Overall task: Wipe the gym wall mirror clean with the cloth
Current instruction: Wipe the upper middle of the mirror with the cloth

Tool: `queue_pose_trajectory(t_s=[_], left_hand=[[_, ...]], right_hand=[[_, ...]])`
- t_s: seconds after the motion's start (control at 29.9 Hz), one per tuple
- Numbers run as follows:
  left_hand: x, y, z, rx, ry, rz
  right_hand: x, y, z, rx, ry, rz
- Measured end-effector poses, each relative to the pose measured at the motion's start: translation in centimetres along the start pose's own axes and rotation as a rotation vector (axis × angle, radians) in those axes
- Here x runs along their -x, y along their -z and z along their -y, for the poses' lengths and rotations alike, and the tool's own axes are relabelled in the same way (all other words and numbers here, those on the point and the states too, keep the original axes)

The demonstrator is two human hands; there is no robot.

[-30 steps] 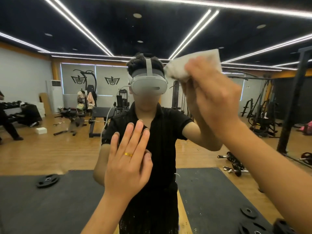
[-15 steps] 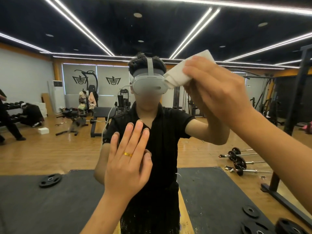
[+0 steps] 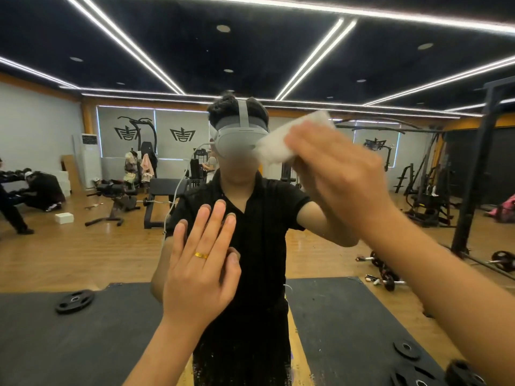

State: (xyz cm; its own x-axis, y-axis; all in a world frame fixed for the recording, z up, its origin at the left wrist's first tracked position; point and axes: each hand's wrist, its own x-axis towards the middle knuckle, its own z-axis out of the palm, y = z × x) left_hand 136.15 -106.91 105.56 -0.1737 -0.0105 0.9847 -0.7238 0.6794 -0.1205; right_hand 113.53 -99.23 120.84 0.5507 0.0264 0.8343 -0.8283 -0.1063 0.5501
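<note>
Against the gym wall mirror (image 3: 83, 246), the right hand (image 3: 334, 174) is gripping a white cloth (image 3: 281, 140), pressing it to the glass at head height. The left hand (image 3: 200, 271) is resting flat, fingers straight. Wiping seems under way; specks lower down suggest much is left.

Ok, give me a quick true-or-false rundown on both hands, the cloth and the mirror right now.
1. The right hand holds the cloth. True.
2. The left hand grips a spray bottle. False: it lies flat on the mirror, fingers straight, holding nothing.
3. The cloth is blue. False: it is white.
4. The left hand wears a ring. True.
5. The cloth is below the left hand. False: it is above it, to the right.
</note>
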Motion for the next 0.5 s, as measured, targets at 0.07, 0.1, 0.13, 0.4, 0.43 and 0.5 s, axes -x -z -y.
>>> queue_pose_trajectory(t_s=[0.07,0.1,0.13,0.4,0.43,0.5], left_hand=[[0.0,0.0,0.0,0.004,0.001,0.002],[0.0,0.0,0.0,0.002,0.001,0.001],[0.0,0.0,0.0,-0.001,0.002,-0.001],[0.2,-0.1,-0.3,0.003,0.003,-0.007],[0.2,-0.1,-0.2,-0.002,-0.002,-0.009],[0.3,-0.1,-0.1,-0.008,-0.013,-0.008]], right_hand=[[-1.1,1.3,-2.8,0.081,-0.099,-0.053],[-1.5,1.8,-4.1,0.112,-0.163,-0.063],[-1.6,2.1,-4.9,0.118,-0.221,-0.077],[2.3,-1.1,0.2,-0.011,-0.018,-0.016],[1.9,-0.7,-0.8,-0.007,0.001,-0.027],[1.1,0.2,-3.0,0.019,-0.07,-0.091]])
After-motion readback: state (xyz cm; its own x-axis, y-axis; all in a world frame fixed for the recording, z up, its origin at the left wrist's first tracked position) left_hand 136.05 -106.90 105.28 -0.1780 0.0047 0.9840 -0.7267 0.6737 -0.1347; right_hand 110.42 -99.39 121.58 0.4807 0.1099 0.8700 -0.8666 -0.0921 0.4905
